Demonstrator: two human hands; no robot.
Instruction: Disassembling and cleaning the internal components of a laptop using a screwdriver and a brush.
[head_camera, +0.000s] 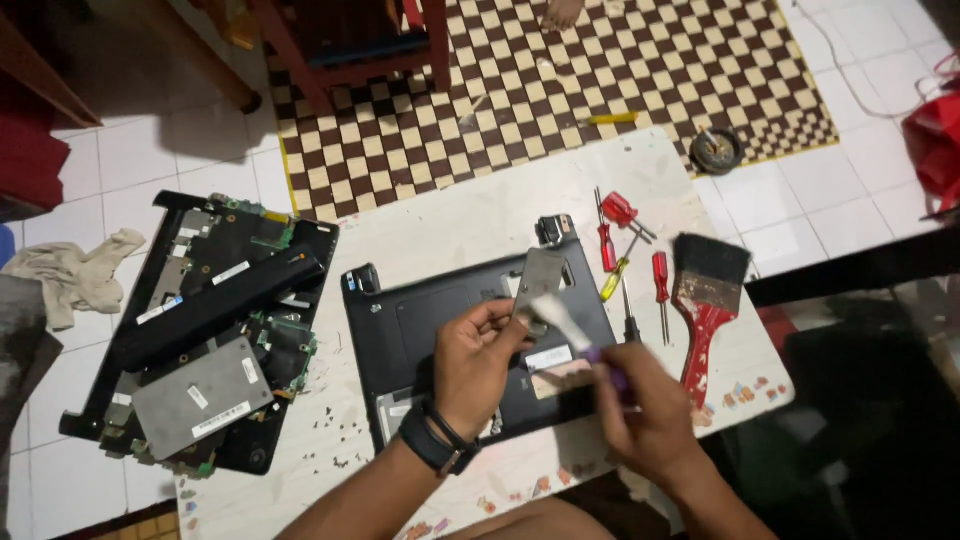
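My left hand (476, 362) holds up a small grey metal plate (540, 278) by its lower edge, above an open black laptop base (420, 320) that lies on a white board (480, 215). My right hand (648, 408) grips a small brush with a purple handle (612, 366). Its pale bristle end (556, 314) is blurred and lies against the plate. A dark band sits on my left wrist.
A second dismantled laptop chassis (200, 330) with a long black battery lies on the tiled floor at left. Several red-handled screwdrivers (632, 262) and a red paintbrush (706, 300) lie right of the base. Small screws (335, 440) are scattered on the board. A checkered mat (620, 70) lies beyond.
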